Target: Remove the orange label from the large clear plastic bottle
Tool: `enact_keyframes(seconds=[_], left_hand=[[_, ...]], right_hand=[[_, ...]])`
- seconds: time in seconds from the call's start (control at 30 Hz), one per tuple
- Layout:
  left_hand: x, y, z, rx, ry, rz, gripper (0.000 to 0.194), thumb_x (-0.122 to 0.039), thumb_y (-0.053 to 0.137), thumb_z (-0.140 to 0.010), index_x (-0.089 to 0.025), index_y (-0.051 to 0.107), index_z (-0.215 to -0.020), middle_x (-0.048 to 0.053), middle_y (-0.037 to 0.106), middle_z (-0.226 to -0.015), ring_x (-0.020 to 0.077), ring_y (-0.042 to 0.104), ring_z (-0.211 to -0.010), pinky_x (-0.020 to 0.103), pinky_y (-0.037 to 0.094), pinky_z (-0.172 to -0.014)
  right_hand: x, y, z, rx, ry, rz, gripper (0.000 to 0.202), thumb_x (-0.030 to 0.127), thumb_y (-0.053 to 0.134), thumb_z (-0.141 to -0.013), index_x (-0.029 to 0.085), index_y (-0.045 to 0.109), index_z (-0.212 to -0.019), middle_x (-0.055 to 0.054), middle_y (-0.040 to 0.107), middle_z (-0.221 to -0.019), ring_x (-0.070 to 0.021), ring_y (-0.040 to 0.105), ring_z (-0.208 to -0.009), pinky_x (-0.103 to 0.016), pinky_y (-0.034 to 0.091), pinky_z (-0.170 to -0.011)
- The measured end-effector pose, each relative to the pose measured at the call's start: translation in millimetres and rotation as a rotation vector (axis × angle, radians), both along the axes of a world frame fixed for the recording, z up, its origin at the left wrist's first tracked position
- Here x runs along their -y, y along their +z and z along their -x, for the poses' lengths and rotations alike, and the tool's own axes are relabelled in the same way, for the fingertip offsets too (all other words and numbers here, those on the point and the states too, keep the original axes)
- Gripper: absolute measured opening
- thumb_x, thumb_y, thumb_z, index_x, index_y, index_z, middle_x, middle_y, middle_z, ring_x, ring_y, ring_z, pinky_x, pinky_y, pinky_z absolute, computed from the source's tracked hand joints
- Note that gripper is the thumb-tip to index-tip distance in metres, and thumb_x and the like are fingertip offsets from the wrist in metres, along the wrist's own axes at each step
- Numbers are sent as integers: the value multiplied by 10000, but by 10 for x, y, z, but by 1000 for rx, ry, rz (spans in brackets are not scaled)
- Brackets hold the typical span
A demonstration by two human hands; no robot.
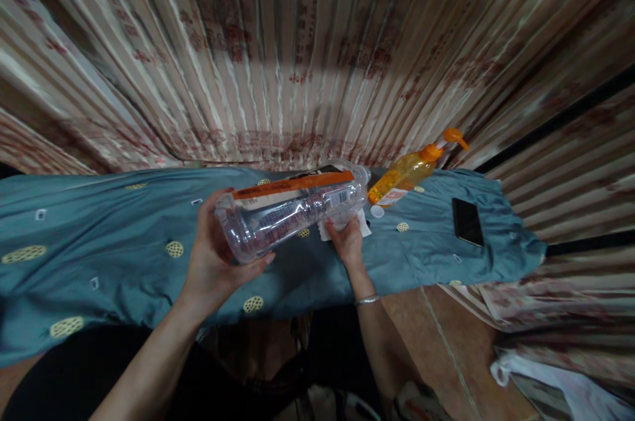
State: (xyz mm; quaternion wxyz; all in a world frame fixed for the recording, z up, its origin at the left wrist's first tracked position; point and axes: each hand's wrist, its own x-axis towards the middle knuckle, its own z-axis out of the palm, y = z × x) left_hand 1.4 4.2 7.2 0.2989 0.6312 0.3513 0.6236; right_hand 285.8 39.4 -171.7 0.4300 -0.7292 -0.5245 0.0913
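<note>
A clear plastic bottle with an orange and white label lies tilted above the cloth, its base toward the left. My left hand is wrapped round the base end. Under the bottle's right end, my right hand is closed on a white tissue that touches or nearly touches the bottle's lower side. Whether the right fingers also press the bottle cannot be made out. A small white cap rests on the cloth just right of the tissue.
A pump bottle of yellow-orange liquid leans beyond the cap. Farther right lies a black phone. Blue-green cloth with pineapple prints covers the narrow table. Pleated curtains hang behind and at the right; a white bag is below.
</note>
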Motion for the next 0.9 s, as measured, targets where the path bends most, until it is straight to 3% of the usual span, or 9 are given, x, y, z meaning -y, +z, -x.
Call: enact_keyframes(seconds=[0.3, 0.67, 0.9], left_hand=[[-5, 12, -14, -16, 3, 1, 986, -256, 1035, -576, -304, 580, -1449, 54, 692, -1301, 220, 724, -1131, 283, 698, -805], [13, 38, -33, -18, 44, 26, 968, -281, 1046, -545, -274, 593, -1401, 80, 701, -1297, 242, 736, -1128, 309, 696, -806], [30, 48, -35, -1, 26, 40, 954, -227, 1029, -552, -264, 589, -1397, 80, 709, -1293, 238, 741, -1116, 298, 693, -797]], right_hand=[[-7, 30, 2, -10, -3, 58, 805, 634, 688, -830, 33, 568, -1351, -277, 708, -1291, -382, 667, -1244, -530, 552, -1091], [7, 1, -2, -5, -4, 66, 755, 601, 702, -838, 72, 566, -1358, -252, 707, -1315, -378, 649, -1282, -545, 543, -1106], [2, -30, 18, 39, -22, 23, 777, 685, 627, -860, 59, 584, -1318, -249, 728, -1251, -350, 672, -1210, -536, 567, -1073]])
